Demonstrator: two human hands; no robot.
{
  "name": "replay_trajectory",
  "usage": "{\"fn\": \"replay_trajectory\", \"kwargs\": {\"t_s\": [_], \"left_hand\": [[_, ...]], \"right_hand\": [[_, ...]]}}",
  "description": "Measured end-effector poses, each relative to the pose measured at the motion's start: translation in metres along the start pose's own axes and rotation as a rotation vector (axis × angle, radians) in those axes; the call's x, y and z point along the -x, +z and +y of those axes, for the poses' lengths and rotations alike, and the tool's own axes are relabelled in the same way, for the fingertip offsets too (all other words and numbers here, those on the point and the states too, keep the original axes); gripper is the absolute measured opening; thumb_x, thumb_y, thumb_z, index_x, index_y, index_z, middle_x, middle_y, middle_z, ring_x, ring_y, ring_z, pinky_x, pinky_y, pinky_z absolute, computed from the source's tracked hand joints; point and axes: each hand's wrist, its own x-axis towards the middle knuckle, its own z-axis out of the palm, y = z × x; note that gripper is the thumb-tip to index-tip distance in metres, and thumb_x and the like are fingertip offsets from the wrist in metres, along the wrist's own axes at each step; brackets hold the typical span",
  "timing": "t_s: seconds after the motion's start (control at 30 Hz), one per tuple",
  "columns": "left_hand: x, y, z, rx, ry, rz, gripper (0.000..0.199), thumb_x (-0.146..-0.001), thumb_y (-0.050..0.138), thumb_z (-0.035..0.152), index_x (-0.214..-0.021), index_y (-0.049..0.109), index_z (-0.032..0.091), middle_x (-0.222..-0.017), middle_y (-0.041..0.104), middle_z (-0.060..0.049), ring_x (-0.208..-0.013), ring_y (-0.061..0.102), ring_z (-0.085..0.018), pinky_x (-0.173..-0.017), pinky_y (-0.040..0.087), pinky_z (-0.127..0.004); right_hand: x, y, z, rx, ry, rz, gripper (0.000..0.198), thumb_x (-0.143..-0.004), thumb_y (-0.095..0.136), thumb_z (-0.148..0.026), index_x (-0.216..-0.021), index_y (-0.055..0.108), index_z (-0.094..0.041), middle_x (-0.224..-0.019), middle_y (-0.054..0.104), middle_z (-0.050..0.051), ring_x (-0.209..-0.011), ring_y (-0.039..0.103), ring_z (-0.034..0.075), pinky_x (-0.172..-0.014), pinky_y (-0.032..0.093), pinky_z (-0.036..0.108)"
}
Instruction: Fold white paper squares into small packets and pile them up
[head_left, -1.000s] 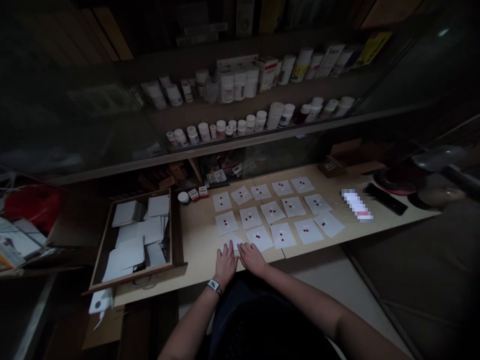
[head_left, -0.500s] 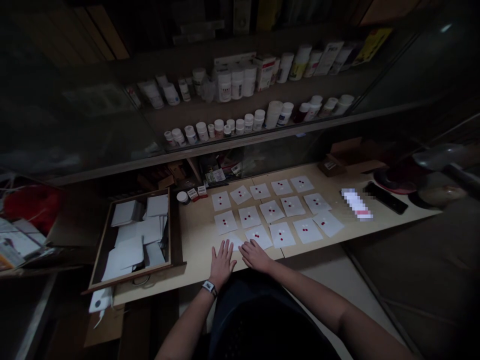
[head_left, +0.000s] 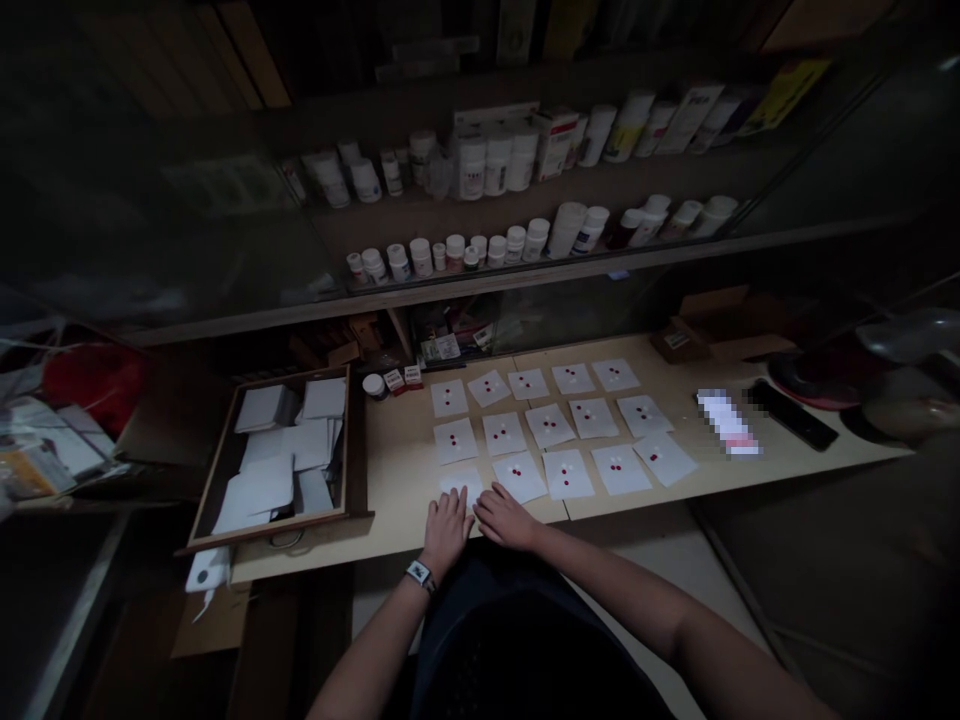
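Note:
Rows of white paper squares (head_left: pixel 550 425) lie on the pale wooden desktop (head_left: pixel 397 450), with small red and white tablets on them. At the near left of these rows, one paper square (head_left: pixel 459 480) is partly covered by my hands. My left hand (head_left: pixel 448 527), with a watch on its wrist, rests palm down over its near edge, fingers stretched forward. Beside it, my right hand (head_left: pixel 504 517) lies at the right edge of the same square, fingers extended and slightly bent. No held object shows in either hand. What is under the fingertips is hidden.
An open drawer (head_left: pixel 346 440) on the left holds stacks of white paper (head_left: pixel 259 485). White bottles (head_left: pixel 420 258) line the shelf above. Behind the squares stand a small jar (head_left: pixel 374 387) and little boxes (head_left: pixel 403 379). A dark phone (head_left: pixel 795 415) and a cardboard box (head_left: pixel 712 325) are right.
The view has shifted slightly, moving the shelves and desk rightward in the picture. My left fingers have drawn closer together; both hands stay at the same near paper square.

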Motion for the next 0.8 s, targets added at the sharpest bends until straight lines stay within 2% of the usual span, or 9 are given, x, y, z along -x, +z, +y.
{"fn": "replay_trajectory", "kwargs": {"t_s": [0.2, 0.4, 0.5, 0.63, 0.8], "left_hand": [[0.0, -0.007, -0.009, 0.047, 0.071, -0.005, 0.052, -0.095, 0.038, 0.033, -0.144, 0.031, 0.017, -0.13, 0.052, -0.014, -0.115, 0.047, -0.027, -0.094, 0.038, -0.044], [-0.003, -0.004, -0.032, 0.054, 0.227, -0.05, 0.043, -0.092, 0.042, 0.019, -0.135, 0.043, 0.016, -0.136, 0.049, -0.013, -0.128, 0.041, -0.023, -0.104, 0.031, -0.041], [-0.004, -0.003, -0.038, 0.034, 0.296, -0.038, 0.04, -0.092, 0.044, 0.019, -0.131, 0.046, 0.016, -0.138, 0.047, -0.015, -0.128, 0.041, -0.024, -0.105, 0.031, -0.043], [-0.006, -0.001, -0.04, 0.022, 0.321, -0.003, 0.037, -0.094, 0.044, 0.026, -0.129, 0.048, 0.015, -0.139, 0.046, -0.016, -0.124, 0.046, -0.025, -0.104, 0.032, -0.045], [-0.004, 0.006, -0.043, 0.066, 0.33, 0.012, 0.039, -0.095, 0.041, 0.029, -0.131, 0.046, 0.013, -0.136, 0.049, -0.017, -0.124, 0.047, -0.023, -0.103, 0.034, -0.04]], "right_hand": [[0.0, 0.003, -0.003, -0.024, -0.024, -0.021, 0.027, -0.089, 0.045, -0.027, -0.11, 0.057, -0.013, -0.098, 0.058, 0.011, -0.097, 0.048, 0.023, -0.096, 0.034, 0.042], [-0.003, 0.001, 0.012, 0.019, -0.147, 0.065, 0.033, -0.087, 0.047, -0.024, -0.118, 0.057, -0.017, -0.121, 0.052, 0.016, -0.115, 0.041, 0.027, -0.096, 0.031, 0.045], [-0.012, -0.004, 0.021, 0.071, -0.217, 0.008, 0.029, -0.09, 0.044, -0.023, -0.114, 0.059, -0.017, -0.111, 0.057, 0.014, -0.104, 0.046, 0.024, -0.093, 0.032, 0.043], [-0.021, -0.011, 0.028, 0.106, -0.283, -0.052, 0.027, -0.092, 0.043, -0.023, -0.112, 0.059, -0.017, -0.095, 0.059, 0.009, -0.09, 0.049, 0.021, -0.088, 0.034, 0.039], [-0.02, -0.013, 0.033, 0.092, -0.324, -0.023, 0.029, -0.091, 0.041, -0.02, -0.116, 0.056, -0.014, -0.098, 0.059, 0.011, -0.089, 0.05, 0.02, -0.087, 0.034, 0.038]]}}
